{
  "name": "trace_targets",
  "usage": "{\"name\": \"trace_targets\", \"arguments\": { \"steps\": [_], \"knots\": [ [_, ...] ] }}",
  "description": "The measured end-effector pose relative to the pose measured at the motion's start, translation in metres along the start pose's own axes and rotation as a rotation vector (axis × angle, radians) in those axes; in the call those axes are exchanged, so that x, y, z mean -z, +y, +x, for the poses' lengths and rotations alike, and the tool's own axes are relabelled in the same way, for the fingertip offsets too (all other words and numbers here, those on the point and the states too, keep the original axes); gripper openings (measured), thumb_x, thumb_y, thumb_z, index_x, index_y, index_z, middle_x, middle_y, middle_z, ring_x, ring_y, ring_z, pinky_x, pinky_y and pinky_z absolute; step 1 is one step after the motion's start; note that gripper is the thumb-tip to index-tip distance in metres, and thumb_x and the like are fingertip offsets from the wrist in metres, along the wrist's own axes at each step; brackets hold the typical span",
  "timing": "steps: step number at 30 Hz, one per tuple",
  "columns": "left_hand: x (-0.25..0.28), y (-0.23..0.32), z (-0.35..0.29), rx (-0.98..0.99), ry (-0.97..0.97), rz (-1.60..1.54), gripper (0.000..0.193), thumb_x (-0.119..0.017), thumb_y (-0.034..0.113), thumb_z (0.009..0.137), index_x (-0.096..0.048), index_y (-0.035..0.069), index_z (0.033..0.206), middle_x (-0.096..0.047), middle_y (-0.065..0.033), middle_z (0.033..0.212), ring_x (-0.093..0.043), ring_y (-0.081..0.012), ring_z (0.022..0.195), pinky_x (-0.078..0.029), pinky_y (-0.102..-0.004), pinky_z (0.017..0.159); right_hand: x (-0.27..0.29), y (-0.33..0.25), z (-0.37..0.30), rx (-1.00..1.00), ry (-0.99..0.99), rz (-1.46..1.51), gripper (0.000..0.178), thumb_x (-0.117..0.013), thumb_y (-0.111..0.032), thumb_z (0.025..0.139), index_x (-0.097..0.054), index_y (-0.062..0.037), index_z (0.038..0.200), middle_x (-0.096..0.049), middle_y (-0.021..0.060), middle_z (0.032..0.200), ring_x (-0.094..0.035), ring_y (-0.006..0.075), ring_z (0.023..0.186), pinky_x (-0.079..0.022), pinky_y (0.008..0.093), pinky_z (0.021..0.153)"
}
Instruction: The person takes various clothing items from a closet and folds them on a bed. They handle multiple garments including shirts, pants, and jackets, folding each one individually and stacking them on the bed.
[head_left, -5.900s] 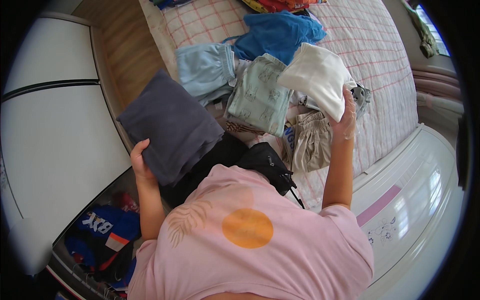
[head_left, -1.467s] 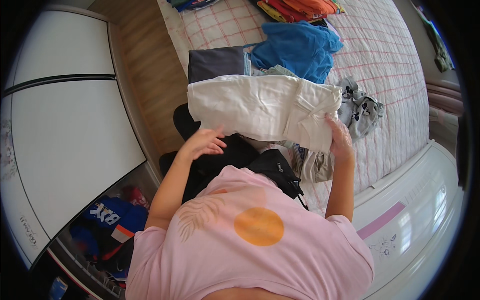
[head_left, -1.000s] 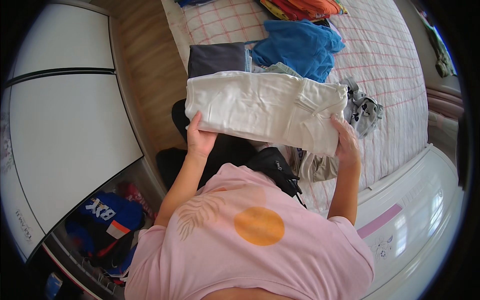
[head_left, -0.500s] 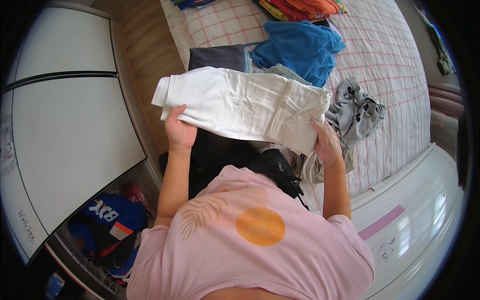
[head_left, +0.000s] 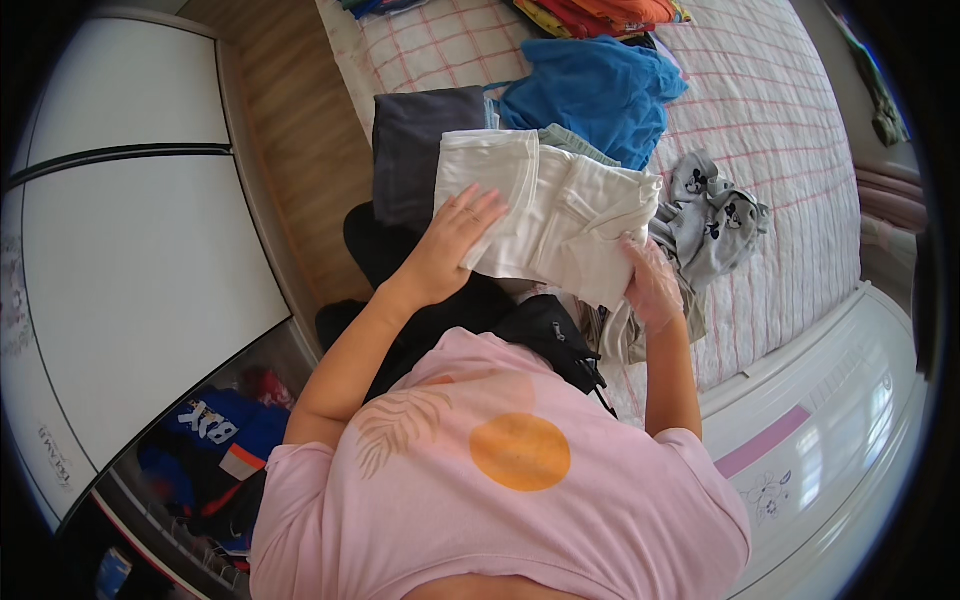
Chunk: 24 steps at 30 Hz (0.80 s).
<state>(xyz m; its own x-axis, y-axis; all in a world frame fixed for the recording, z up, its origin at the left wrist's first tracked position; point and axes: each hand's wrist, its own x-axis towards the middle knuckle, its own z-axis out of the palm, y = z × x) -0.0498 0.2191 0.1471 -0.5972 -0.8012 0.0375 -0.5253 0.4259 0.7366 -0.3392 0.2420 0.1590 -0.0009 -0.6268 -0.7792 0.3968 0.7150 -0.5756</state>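
Note:
A pair of white trousers point(head_left: 570, 215) hangs in front of me above the bed's edge, its leg end doubled back over the rest. My left hand point(head_left: 450, 240) lies on the folded-over part with its fingers stretched out on the cloth; the thumb is hard to make out. At the waist end my right hand point(head_left: 652, 285), which seems to wear a clear thin glove, pinches the trousers between thumb and fingers. Just beyond the trousers lie a folded dark grey garment point(head_left: 415, 155), a light green garment point(head_left: 575, 147) and a crumpled blue garment point(head_left: 600, 95).
On the checked bedspread point(head_left: 790, 150), a grey printed garment point(head_left: 725, 220) lies to the right and a colourful stack of clothes point(head_left: 600, 15) at the far side. A black bag point(head_left: 550, 335) sits close to me. White cabinet doors point(head_left: 150, 270) stand left, above clothes point(head_left: 220, 440).
The leg end of the white trousers has been folded over toward the waist. My left hand has moved right with it and now lies on top; my right hand has kept its grip.

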Motion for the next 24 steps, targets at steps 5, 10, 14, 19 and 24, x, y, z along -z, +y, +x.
{"name": "trace_targets", "arguments": {
  "steps": [5, 10, 14, 19, 24],
  "knots": [
    [-0.02, 0.005, -0.013, 0.124, -0.01, 0.221, 0.068, -0.051, -0.008, 0.065, -0.04, 0.007, 0.131, -0.033, -0.0173, 0.137, -0.026, -0.0378, 0.129, -0.022, -0.0466, 0.106, 0.005, 0.003, 0.005, -0.003, -0.018, 0.011, 0.038, -0.055, -0.02, 0.087, -0.044, -0.0085, 0.122, -0.055, 0.0049, 0.11, -0.056, 0.0173, 0.099, -0.049, 0.0343, 0.083],
    [-0.019, 0.016, -0.011, 0.114, -0.034, 0.225, 0.066, -0.057, -0.002, 0.066, -0.041, 0.008, 0.13, -0.033, -0.0175, 0.137, -0.026, -0.0381, 0.129, -0.021, -0.0454, 0.106, 0.012, 0.012, 0.006, 0.137, -0.054, -0.132, 0.037, -0.055, -0.02, 0.087, -0.044, -0.0085, 0.121, -0.056, 0.0051, 0.109, -0.056, 0.0169, 0.098, -0.049, 0.0337, 0.082],
    [-0.013, 0.006, -0.012, 0.103, 0.0, -0.13, 0.054, -0.066, 0.01, 0.07, -0.05, 0.01, 0.122, -0.04, -0.0177, 0.134, -0.033, -0.0341, 0.127, -0.025, -0.041, 0.105, 0.017, 0.009, 0.014, 0.16, -0.034, -0.22, 0.038, -0.056, -0.017, 0.086, -0.045, -0.0061, 0.12, -0.056, 0.0059, 0.109, -0.057, 0.0165, 0.096, -0.05, 0.0328, 0.08],
    [-0.033, -0.06, -0.028, 0.688, 0.513, -0.272, 0.037, -0.068, 0.017, 0.077, -0.052, 0.0, 0.105, -0.06, -0.0138, 0.096, -0.059, -0.0224, 0.087, -0.047, -0.0312, 0.076, 0.039, 0.013, 0.027, 0.176, -0.102, -0.049, 0.041, -0.057, -0.009, 0.081, -0.045, -0.0018, 0.12, -0.058, 0.0072, 0.106, -0.058, 0.0166, 0.094, -0.05, 0.0308, 0.079],
    [-0.03, -0.055, -0.026, 0.902, 0.31, -0.661, 0.031, -0.066, 0.016, 0.08, -0.053, -0.002, 0.102, -0.06, -0.0072, 0.091, -0.056, -0.0099, 0.079, -0.045, -0.0225, 0.068, 0.036, 0.013, 0.028, 0.202, -0.065, -0.153, 0.044, -0.059, -0.006, 0.079, -0.044, 0.0006, 0.12, -0.059, 0.008, 0.103, -0.058, 0.0167, 0.092, -0.048, 0.0278, 0.079]
  ]
}}
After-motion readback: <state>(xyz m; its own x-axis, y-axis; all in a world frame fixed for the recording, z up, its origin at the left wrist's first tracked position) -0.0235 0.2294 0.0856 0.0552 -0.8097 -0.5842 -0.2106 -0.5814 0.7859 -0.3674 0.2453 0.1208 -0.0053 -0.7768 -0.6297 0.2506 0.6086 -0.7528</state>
